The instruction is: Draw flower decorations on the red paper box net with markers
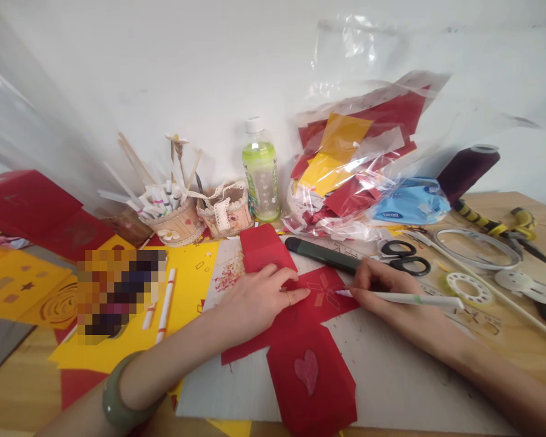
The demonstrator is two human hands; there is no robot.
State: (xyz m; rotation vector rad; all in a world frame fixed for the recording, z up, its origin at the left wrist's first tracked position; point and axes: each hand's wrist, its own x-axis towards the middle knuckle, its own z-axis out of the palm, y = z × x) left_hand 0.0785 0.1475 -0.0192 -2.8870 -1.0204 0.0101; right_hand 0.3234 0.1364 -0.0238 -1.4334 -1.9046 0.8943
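Observation:
A red paper cut-out [318, 346] in a cross-like shape lies on a light grey board [236, 394]. My left hand [257, 300] rests on its middle with the fingers stretched out, a ring on one of them. In my right hand [382, 285] is a slim white felt-tip pen [418, 298], its tip at the paper's right flap. Outlined petal-like shapes [324, 290] show on that flap, one of them coloured orange. A pink heart [306, 371] marks the lower flap. Just behind my right hand lie a dark green utility knife [321, 255] and black-handled scissors [404, 258].
Yellow sheets [195, 261] and white pens [165, 303] lie at left, near a red box [45, 209]. Behind stand pen baskets [177, 227], a bottle [260, 182] and a plastic bag of paper scraps [346, 176]. Pliers [482, 221] and a tape ring [468, 288] lie at right.

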